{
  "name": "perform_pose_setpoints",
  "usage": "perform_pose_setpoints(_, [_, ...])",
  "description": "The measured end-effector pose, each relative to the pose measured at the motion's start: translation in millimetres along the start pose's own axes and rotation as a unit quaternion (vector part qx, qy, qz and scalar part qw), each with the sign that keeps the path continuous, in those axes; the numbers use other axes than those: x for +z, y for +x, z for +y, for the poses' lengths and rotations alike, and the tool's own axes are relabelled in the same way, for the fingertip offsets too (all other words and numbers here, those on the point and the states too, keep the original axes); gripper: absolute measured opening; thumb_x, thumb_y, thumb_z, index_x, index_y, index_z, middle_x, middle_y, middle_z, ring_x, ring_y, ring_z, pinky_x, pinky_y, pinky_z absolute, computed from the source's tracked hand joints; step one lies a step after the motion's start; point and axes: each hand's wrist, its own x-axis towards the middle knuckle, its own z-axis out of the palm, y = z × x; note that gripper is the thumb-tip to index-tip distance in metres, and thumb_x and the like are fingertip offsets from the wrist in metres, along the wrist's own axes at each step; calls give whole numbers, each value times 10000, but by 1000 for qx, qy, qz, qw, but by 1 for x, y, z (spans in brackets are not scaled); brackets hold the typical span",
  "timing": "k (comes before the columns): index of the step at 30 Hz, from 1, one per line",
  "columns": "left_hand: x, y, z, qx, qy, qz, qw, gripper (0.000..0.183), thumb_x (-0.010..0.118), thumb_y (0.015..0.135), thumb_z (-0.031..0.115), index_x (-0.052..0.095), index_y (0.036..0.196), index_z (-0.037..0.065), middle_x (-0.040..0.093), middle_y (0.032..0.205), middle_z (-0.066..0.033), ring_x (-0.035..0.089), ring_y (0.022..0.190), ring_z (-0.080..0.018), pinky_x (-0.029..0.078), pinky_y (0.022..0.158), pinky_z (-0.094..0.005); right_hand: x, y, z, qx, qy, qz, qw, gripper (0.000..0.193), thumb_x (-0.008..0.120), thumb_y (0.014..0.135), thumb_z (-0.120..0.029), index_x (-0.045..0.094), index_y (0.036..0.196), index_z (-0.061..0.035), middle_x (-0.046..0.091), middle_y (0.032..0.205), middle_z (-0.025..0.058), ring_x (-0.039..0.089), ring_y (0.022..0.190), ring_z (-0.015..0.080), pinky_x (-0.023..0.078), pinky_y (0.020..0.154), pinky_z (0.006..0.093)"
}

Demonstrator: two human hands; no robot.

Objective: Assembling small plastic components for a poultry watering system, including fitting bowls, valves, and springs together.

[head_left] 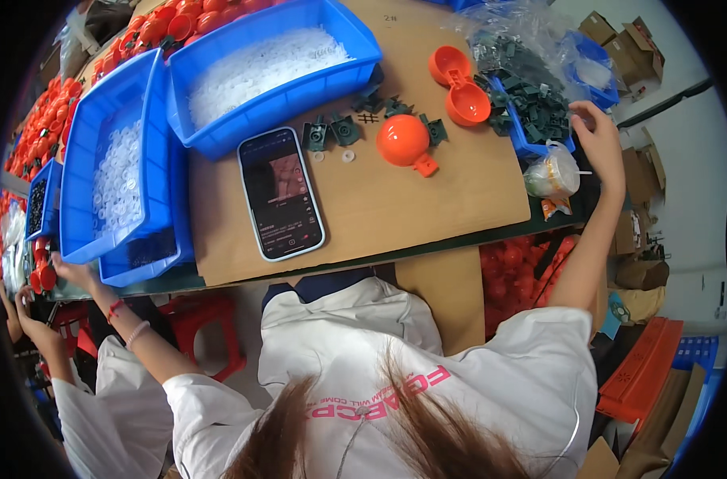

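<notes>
At the table's right side, my right hand [599, 140] reaches over the edge of a pile of dark green plastic parts [539, 112]. Its fingers are bent and apart, with nothing visible between them. My left hand [74, 273] is low at the far left, beside the corner of a blue bin and close to some red-orange pieces [42, 271]; its fingers are small and partly hidden. On the cardboard before me lie a red-orange ball-shaped shell [403, 140], an opened pair of round shells [465, 104], green brackets [345, 129] and a clear washer [348, 156].
A phone [282, 195] lies on the cardboard [443, 207]. Blue bins hold white small pieces [259, 68] and clear washers [117, 188]. A lidded cup [556, 174] stands by the right edge. Another person's hand [40, 327] is at far left. Red-orange shells [180, 24] heap at the back.
</notes>
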Motion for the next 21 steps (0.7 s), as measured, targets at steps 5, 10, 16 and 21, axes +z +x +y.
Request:
perform_pose_setpoints(5, [-45, -15, 48, 25, -9, 22, 999, 457, 395, 864, 360, 396, 1137, -6, 544, 1070, -129, 500, 1005, -247, 366, 876, -396, 21, 50, 19, 71, -52, -319, 944, 569, 656, 693, -293, 452, 1195, -119, 532, 1069, 140, 558, 816, 205, 484, 544, 303])
perform_pose_setpoints(10, [-76, -32, 88, 31, -30, 26, 999, 435, 326, 898, 333, 384, 1163, -8, 529, 1113, -118, 480, 1045, -259, 344, 902, -417, 65, 58, 48, -43, -144, -329, 932, 1022, 745, 531, -406, 240, 1338, -34, 381, 1252, 215, 457, 1094, 297, 518, 642, 341])
perform_pose_setpoints(16, [-92, -51, 129, 4, -59, 10, 998, 440, 320, 900, 339, 394, 1155, -12, 506, 1149, -126, 458, 1084, -251, 353, 895, -408, 50, 64, 15, 66, -101, -398, 910, 970, 745, 572, -344, 233, 1342, -51, 364, 1281, 214, 491, 1057, 286, 526, 697, 353])
perform_pose_setpoints(21, [-103, -73, 159, 56, -53, 21, 997, 407, 362, 887, 274, 387, 1144, -41, 514, 1111, -171, 497, 1048, -270, 390, 871, -403, 18, 46, -42, -80, -285, -188, 937, 409, 668, 680, -215, 546, 1055, -106, 615, 937, 136, 599, 850, 253, 480, 709, 341])
